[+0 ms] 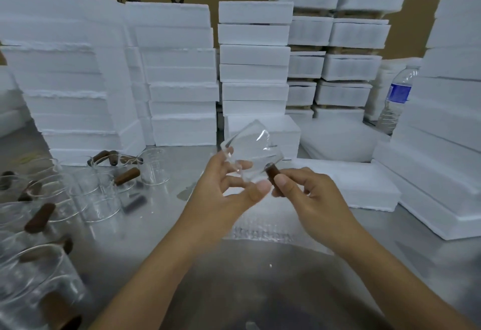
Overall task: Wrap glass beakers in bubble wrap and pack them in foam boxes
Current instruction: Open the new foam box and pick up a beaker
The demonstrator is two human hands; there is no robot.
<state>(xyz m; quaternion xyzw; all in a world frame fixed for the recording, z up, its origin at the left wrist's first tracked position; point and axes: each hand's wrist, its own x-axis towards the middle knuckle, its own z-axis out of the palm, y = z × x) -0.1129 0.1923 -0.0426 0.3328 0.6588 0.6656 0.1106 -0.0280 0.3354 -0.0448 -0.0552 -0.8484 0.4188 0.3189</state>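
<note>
White foam boxes (182, 74) stack along the back and right, walling in the steel worktop (166, 215); free room is the centre strip only. Bubble wrap (263, 233) lies flat just below my hands. Unwrapped beakers (99, 199) crowd the left, so keep elbows in. Sample: held beaker (253, 147), raised over the wrap, tilted, thin clear glass; judged light, stiff, slippery, fragile at the rim. Left hand (223, 194) curls round its body, thumb on the wall. Right hand (309, 194) pinches the brown handle (273, 180). Best hold: body plus handle, never the lip. Lower slowly; foam slab (364, 181) sits near on the right.
</note>
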